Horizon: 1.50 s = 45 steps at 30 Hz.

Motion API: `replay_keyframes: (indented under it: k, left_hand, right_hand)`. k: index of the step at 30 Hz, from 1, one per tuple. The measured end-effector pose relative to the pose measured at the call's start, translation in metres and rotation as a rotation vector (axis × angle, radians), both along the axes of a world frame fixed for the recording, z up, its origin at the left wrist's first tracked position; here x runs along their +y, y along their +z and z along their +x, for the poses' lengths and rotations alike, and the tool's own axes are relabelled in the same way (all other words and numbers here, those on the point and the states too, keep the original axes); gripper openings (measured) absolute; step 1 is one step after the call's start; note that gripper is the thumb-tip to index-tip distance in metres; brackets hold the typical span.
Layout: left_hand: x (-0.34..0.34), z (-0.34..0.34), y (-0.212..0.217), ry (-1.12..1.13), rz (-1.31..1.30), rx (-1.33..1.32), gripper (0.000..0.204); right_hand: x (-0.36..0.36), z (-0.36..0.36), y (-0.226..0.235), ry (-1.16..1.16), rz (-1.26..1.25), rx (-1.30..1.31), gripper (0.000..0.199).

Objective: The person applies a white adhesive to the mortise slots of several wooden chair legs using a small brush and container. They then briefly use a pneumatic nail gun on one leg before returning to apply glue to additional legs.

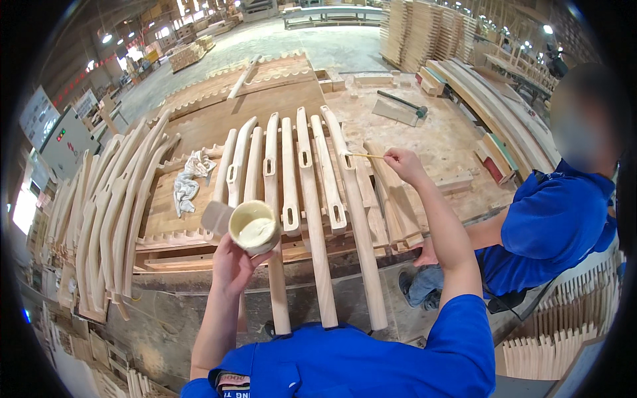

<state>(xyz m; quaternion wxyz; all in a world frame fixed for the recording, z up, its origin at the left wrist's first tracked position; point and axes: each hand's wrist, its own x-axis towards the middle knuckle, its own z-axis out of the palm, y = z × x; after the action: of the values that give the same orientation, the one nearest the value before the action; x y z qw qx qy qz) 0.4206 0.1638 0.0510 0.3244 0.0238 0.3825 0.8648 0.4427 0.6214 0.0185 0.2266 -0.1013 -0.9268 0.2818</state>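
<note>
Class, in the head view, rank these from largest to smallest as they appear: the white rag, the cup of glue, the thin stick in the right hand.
1. White rag
2. Cup of glue, though it looks close to the rag in size and is nearer the camera, so this order is unsure
3. Thin stick, clearly smallest

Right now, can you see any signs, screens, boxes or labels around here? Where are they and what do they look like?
Grey control box: far left beside the curved wood pieces, boxy cabinet with small red and green lights.
White sign boards: far left just above the box, tilted rectangles with tiny printing.
Red banner: upper left on the far wall, a long thin strip.
No screens that I can tell.
</note>
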Motion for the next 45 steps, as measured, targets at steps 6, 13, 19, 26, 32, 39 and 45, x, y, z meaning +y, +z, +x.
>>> replay_keyframes:
  k: [6,13,19,26,32,39,45]
  left_hand:
    - [-0.03,0.008,-0.012,0.06,0.077,0.02,0.043]
    - [-0.035,0.013,-0.015,0.062,0.138,-0.01,0.044]
    - [-0.032,0.013,-0.015,0.05,0.16,-0.009,0.044]
    - [-0.033,0.013,-0.019,0.079,0.171,-0.041,0.044]
    - [-0.035,0.013,-0.02,0.076,0.171,-0.032,0.044]
    - [-0.04,0.017,-0.022,0.106,0.145,-0.039,0.042]
    - [-0.038,0.015,-0.025,0.088,0.14,-0.03,0.043]
  right_hand:
    - [0.012,-0.008,-0.009,-0.028,0.087,0.093,0.013]
    - [0.011,-0.012,-0.009,0.027,0.109,0.105,0.012]
    - [0.015,-0.013,-0.008,0.01,0.106,0.084,0.013]
    - [0.027,-0.007,-0.011,0.046,-0.197,-0.048,0.016]
    - [0.022,-0.007,-0.015,0.025,-0.048,0.057,0.017]
    - [0.023,0.016,-0.013,0.118,0.057,0.064,0.015]
    - [0.008,0.002,-0.011,-0.059,0.089,0.128,0.012]
